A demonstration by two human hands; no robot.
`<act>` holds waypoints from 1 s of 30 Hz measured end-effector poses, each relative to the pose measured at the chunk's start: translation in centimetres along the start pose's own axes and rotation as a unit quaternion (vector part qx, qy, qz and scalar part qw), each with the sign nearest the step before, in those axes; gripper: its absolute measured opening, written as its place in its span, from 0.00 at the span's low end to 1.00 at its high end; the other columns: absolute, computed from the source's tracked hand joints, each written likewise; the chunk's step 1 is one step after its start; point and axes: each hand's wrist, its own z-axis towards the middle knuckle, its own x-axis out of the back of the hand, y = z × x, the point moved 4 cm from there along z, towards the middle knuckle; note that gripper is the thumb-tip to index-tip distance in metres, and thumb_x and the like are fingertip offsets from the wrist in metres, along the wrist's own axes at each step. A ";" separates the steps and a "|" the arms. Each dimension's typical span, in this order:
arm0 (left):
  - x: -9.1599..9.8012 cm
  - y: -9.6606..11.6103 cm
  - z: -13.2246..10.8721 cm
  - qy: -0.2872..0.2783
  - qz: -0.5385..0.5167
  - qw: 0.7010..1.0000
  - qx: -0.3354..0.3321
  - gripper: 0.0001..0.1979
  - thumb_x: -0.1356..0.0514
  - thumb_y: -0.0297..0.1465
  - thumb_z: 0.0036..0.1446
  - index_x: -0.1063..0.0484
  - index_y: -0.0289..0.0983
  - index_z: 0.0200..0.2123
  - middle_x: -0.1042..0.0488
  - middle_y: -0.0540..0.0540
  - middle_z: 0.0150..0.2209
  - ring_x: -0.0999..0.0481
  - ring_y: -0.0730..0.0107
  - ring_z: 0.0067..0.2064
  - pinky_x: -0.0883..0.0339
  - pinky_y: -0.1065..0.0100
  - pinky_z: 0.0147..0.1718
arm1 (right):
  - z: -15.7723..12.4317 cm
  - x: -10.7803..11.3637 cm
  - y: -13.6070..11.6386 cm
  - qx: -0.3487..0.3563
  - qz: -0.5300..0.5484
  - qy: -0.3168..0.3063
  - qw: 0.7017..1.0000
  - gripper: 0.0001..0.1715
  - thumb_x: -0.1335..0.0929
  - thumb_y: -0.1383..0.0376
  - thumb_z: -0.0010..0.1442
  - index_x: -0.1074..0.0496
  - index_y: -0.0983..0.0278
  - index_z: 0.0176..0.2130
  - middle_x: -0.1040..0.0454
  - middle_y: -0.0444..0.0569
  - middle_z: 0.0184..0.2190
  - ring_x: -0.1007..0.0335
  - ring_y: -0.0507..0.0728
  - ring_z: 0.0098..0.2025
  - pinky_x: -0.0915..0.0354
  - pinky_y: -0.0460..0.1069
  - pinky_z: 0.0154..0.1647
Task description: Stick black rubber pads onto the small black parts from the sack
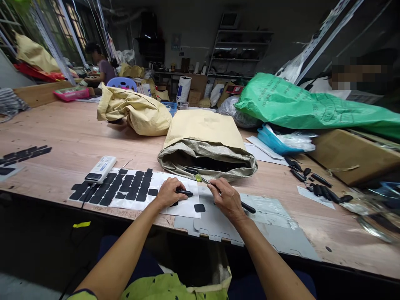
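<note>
My left hand [170, 193] is closed around a short black rod-shaped piece [186, 193], low over a white sheet. In my right hand [227, 199] is a slim tool with a metal shaft [205, 180]; a yellow-green round part [198, 178] sits on the shaft. A black handle end [248, 207] sticks out behind this hand, seemingly part of the same tool. Just beyond both hands lies a tan sack [203, 127], its dark mouth facing me. A loose black rounded square [199, 208] lies between the hands on the sheet's edge.
Rows of black squares [134, 185] cover the white sheets at left, beside a white device [100, 170]. Several black handle-like pieces [321, 189] lie at right near a cardboard box [353, 156]. A green sack [300, 104] lies behind. Other people sit far left and right.
</note>
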 end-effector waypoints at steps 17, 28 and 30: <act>-0.3 -0.4 0.0 0.031 -0.020 0.999 -0.004 0.06 0.29 0.32 0.45 0.21 0.40 0.28 0.28 0.50 0.30 0.32 0.65 0.39 0.39 0.67 0.37 | -2.7 -0.9 -4.1 0.027 0.011 -0.038 0.999 0.17 0.40 0.58 0.68 0.24 0.57 0.45 0.25 0.46 0.34 0.28 0.52 0.34 0.36 0.44 0.32; -0.4 -0.5 0.1 0.041 -0.022 0.999 -0.011 0.06 0.29 0.31 0.45 0.20 0.40 0.29 0.27 0.50 0.30 0.32 0.64 0.39 0.39 0.66 0.37 | -3.4 0.0 -2.7 -0.007 0.011 -0.029 0.999 0.16 0.39 0.58 0.67 0.24 0.57 0.44 0.24 0.46 0.36 0.27 0.53 0.36 0.36 0.45 0.34; -0.4 -0.5 0.1 0.041 -0.024 0.999 -0.011 0.05 0.29 0.32 0.45 0.20 0.40 0.29 0.26 0.50 0.30 0.31 0.64 0.39 0.38 0.66 0.37 | -2.8 0.1 -2.4 -0.014 0.022 -0.012 1.000 0.15 0.38 0.58 0.67 0.24 0.57 0.44 0.23 0.46 0.37 0.27 0.53 0.37 0.36 0.46 0.36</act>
